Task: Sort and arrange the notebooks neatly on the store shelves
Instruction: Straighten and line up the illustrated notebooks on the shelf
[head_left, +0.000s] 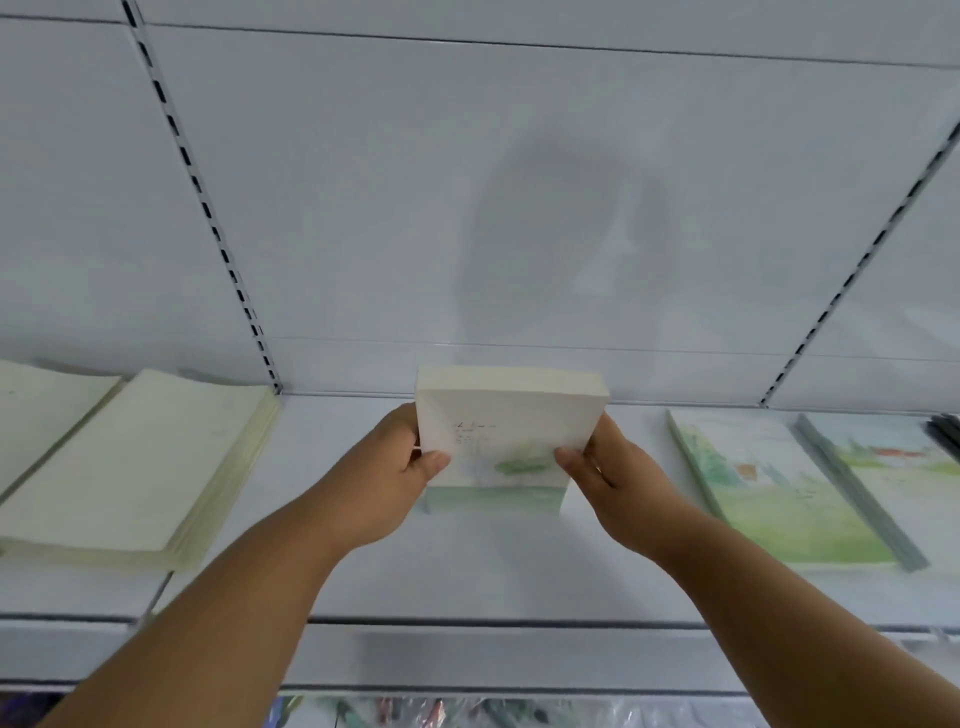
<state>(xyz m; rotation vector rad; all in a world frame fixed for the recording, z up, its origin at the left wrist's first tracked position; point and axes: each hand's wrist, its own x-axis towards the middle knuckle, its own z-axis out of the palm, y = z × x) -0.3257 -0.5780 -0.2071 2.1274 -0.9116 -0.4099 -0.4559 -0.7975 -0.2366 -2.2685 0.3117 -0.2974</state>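
A thick stack of pale notebooks (504, 421) with a green watercolour cover stands tilted on the white shelf (467, 571), near the back panel. My left hand (395, 473) grips its left edge, thumb on the front cover. My right hand (608, 478) grips the right edge the same way. Both forearms reach up from the bottom of the view.
Two cream notebook stacks (130, 462) lie flat at the left. Green landscape-cover notebooks (769, 483) and another stack (893, 467) lie flat at the right. Slotted uprights (208, 208) run up the back panel. A lower shelf with wrapped goods (441, 712) shows below.
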